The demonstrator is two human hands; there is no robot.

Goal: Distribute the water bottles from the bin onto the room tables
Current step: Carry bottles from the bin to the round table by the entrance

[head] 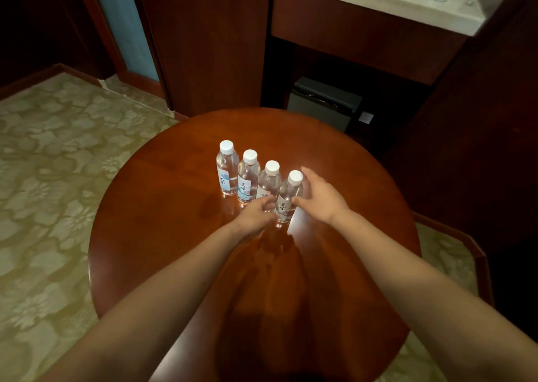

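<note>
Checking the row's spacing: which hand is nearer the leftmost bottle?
Left. The left hand is beside the rightmost bottle, on the side facing the leftmost bottle; the right hand is round its far side.

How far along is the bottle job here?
Done: three water bottles stand in a row on the round table. In hand: a fourth bottle, right hand round it, left hand at its base. Left: unclear; bin and other tables are out of view.
</note>
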